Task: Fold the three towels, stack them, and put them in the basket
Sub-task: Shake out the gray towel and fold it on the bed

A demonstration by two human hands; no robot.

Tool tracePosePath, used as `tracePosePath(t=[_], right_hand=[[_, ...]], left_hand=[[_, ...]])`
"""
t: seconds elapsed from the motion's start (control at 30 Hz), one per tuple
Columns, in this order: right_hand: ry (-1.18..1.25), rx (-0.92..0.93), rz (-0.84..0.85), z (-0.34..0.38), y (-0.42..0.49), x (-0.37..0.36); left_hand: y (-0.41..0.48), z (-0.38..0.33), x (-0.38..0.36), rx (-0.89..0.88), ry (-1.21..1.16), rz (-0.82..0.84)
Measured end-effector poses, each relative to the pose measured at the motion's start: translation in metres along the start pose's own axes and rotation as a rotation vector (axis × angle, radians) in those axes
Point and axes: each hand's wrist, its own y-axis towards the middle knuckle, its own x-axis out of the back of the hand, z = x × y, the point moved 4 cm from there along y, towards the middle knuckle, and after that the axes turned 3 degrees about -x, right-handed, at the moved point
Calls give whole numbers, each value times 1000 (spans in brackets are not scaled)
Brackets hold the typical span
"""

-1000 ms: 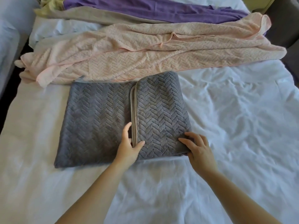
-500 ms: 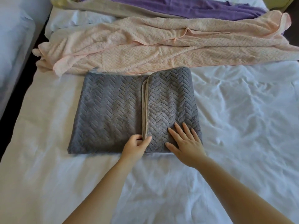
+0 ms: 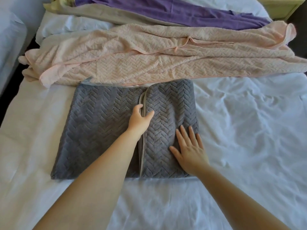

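Observation:
A grey herringbone towel lies partly folded on the white bed, its right portion laid over the middle so a pale hem runs down the centre. My left hand rests on that hem, thumb on the upper flap and fingers at the edge; whether it pinches the hem is unclear. My right hand lies flat with spread fingers on the folded flap near its right edge. Behind the grey towel a pink towel lies loose and crumpled across the bed. A purple towel lies unfolded at the far edge. No basket is in view.
The white bed sheet is wrinkled at the right. A beige cloth lies under the purple towel. A white pillow sits at the back left. A dark gap runs along the bed's left side.
My left hand slid up along the centre hem from the near edge to mid-towel. My right hand went from the near right corner onto the flap and now lies flat there.

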Motion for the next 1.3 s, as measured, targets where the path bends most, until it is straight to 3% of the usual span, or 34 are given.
tracePosePath(t=[0.17, 0.23, 0.3, 0.37, 0.53, 0.67, 0.77, 0.83, 0.93, 1.07, 1.17, 1.23, 1.3], right_hand=[[122, -17, -171, -9, 6, 18], [168, -20, -251, -13, 22, 34], [177, -26, -302, -14, 44, 48], [165, -35, -290, -11, 69, 58], [-4, 34, -114, 0, 97, 37], [103, 5, -246, -7, 111, 46], [71, -18, -154, -6, 137, 42], [-13, -21, -91, -1, 144, 34], [10, -51, -148, 7, 140, 37], [56, 127, -156, 49, 101, 28], [-14, 130, -62, 73, 78, 12], [24, 60, -42, 79, 73, 14], [80, 28, -46, 86, 64, 15]], left_hand=[[45, -22, -10, 166, -102, -15], [58, -39, -13, 141, -138, -40], [69, -51, -12, 84, -329, -59], [73, -47, -10, 63, -413, -49], [66, -10, 0, -75, 271, -244], [49, -9, -1, -114, 131, -255], [22, 0, 0, -146, 29, -110], [5, 9, 6, -168, 51, -29], [-20, 20, 22, -188, 176, -3], [-49, 32, 57, -200, 260, -229], [-66, 46, 93, -162, 506, -449], [-80, 63, 116, -3, 651, -597], [-97, 85, 138, 186, 615, -725]])
